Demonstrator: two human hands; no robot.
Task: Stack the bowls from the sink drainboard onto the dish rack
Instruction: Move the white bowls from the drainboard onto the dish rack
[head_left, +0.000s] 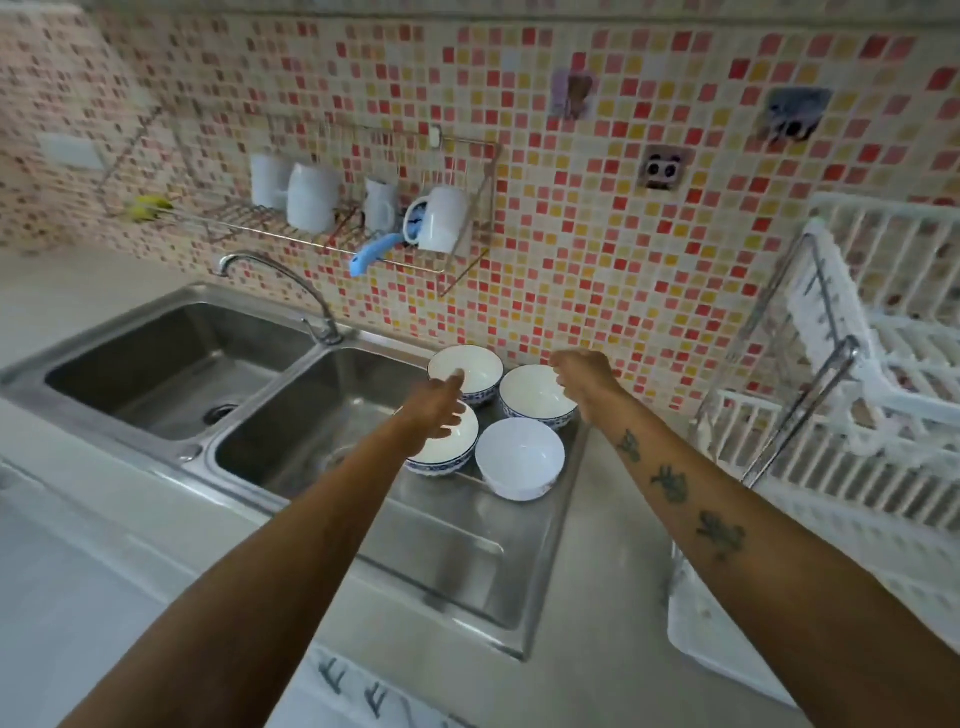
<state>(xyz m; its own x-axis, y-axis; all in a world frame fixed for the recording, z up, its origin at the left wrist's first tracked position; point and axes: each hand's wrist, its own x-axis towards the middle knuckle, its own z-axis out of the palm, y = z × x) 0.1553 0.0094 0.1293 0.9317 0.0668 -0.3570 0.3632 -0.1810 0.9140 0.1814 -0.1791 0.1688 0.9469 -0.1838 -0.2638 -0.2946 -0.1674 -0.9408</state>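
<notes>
left hand (434, 410) fingers spread, nothing held, hovering over two of the four round white ceramic bowls with blue-patterned outsides (519, 457) | right hand (584, 376) loosely open, empty, above the far-right one | bowls clustered upright on the steel sink drainboard (467, 551) | white plastic dish rack (872, 415) parked well off to the right

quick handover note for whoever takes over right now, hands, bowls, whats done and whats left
Left hand: open, reaching over the near-left bowl, holding nothing.
Right hand: open, above the far-right bowl, holding nothing.
Four bowls sit upright on the drainboard: those two plus the far-left bowl and the near-right bowl.
Dish rack stands to the right; no bowls visible on it.
Done: nothing moved yet. Left: all four bowls.
</notes>
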